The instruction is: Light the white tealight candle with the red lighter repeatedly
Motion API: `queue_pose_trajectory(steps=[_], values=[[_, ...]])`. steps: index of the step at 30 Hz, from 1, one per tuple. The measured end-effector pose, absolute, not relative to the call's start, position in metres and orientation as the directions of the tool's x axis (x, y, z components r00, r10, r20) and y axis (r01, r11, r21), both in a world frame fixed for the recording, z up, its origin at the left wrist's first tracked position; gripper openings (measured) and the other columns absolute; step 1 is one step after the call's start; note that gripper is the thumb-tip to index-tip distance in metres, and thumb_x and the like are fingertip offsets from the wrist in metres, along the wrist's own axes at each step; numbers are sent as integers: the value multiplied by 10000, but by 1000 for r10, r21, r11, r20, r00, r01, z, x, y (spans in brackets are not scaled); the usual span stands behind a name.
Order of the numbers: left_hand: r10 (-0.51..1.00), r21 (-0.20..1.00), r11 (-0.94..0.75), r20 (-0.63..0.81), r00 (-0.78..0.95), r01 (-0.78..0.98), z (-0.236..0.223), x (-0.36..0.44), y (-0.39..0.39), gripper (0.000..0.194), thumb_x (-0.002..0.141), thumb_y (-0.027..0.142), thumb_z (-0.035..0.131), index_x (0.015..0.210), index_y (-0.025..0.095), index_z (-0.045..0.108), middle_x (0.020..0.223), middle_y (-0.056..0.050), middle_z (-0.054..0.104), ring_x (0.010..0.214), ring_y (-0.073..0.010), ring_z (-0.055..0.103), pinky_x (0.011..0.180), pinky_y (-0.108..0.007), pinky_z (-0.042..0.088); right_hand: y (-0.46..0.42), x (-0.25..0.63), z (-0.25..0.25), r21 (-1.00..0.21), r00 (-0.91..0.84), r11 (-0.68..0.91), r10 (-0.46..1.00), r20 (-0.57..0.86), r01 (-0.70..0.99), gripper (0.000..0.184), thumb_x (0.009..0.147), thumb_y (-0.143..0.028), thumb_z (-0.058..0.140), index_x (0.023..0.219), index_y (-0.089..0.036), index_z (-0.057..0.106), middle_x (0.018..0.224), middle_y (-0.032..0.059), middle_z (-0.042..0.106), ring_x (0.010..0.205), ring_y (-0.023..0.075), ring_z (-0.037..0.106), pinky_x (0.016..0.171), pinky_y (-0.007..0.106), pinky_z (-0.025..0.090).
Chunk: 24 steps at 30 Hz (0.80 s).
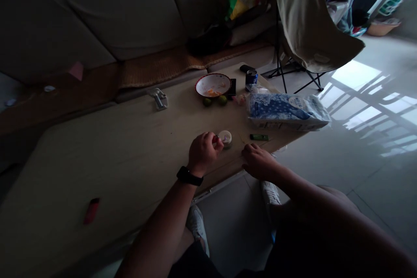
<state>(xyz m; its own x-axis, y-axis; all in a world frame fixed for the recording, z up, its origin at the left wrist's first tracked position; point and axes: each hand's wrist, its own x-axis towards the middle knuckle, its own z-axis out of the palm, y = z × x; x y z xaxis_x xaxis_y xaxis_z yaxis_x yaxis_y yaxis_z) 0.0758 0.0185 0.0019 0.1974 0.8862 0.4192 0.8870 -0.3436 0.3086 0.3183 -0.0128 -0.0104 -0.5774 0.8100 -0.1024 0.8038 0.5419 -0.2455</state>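
My left hand (204, 151), with a black watch (189, 176) on its wrist, is closed around a small red lighter (215, 139). The lighter's tip is beside the top of a small round jar candle (225, 135), where a faint purplish spot shows. To the right, my right hand (257, 159) is at the table's near edge with its fingers curled together; whether anything is in them is hidden. A thin light stick (241, 138) lies just beyond those fingers. A green lighter-like piece (259, 137) lies close by on the table.
Farther back are a white bowl (203, 83) with orange bits, green fruits (215, 100), a dark blue can (251, 78) and a blue-white plastic pack (286, 108). A grey metal holder (159, 99) and a red-black object (91, 211) lie leftward. A folding chair (312, 30) stands behind.
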Motion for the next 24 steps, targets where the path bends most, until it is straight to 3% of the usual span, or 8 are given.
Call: queue_pose_trajectory(steps=[7, 14, 24], values=[[869, 222, -371, 426, 253, 902, -3, 78, 21, 166, 951, 311, 521, 846, 195, 578, 817, -96, 668, 781, -240, 615, 719, -366, 457, -13, 318, -11, -229, -580, 549, 809, -97, 804, 290, 886, -338, 690, 1105, -149, 671, 1175, 163, 611, 1124, 306, 521, 935, 390, 464], [865, 212, -394, 415, 283, 894, -4, 79, 22, 172, 949, 311, 525, 833, 195, 574, 808, -95, 663, 768, -239, 604, 701, -367, 444, -13, 318, -12, -242, -585, 552, 807, -88, 798, 296, 883, -334, 694, 1111, -147, 675, 1168, 163, 607, 1132, 300, 518, 943, 387, 456], [860, 308, -423, 434, 270, 852, 7, 80, 17, 280, 1010, 422, 469, 844, 208, 537, 805, -72, 637, 784, -228, 585, 734, -363, 436, -14, 318, -9, -251, -579, 545, 811, -83, 800, 277, 888, -327, 686, 1105, -154, 682, 1172, 160, 617, 1125, 297, 532, 949, 389, 459]])
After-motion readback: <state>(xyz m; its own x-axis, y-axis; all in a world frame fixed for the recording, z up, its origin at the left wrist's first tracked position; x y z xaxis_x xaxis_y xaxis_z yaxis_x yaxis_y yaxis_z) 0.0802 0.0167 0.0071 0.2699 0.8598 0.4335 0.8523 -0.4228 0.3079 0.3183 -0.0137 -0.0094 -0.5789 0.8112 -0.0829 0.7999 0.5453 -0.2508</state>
